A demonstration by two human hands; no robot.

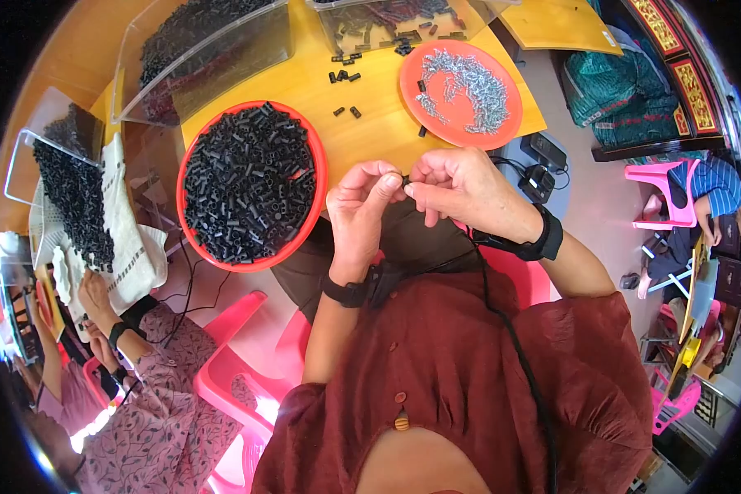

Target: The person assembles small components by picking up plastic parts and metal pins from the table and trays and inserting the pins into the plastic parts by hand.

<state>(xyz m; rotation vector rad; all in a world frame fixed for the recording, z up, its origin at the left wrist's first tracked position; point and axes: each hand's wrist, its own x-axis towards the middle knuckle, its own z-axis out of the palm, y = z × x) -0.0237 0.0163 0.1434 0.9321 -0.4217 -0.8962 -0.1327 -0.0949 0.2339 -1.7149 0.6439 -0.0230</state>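
Person's left forearm (324, 333) rising nearly upright, left hand (359, 202) with palm partly showing, fingers (365, 170) bent, thumb and forefinger pinched, right forearm (583, 265) slanting inward, right hand (468, 193) with back upward, thumb and forefinger pinched, both hands' fingertips nearly meeting

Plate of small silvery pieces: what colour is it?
The plate is orange-red; it shows in the head view.

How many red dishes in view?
2. One red dish, heaped with black pieces, left of the left hand; the other dish, with small silver pieces, beyond the right hand. More may be hidden.
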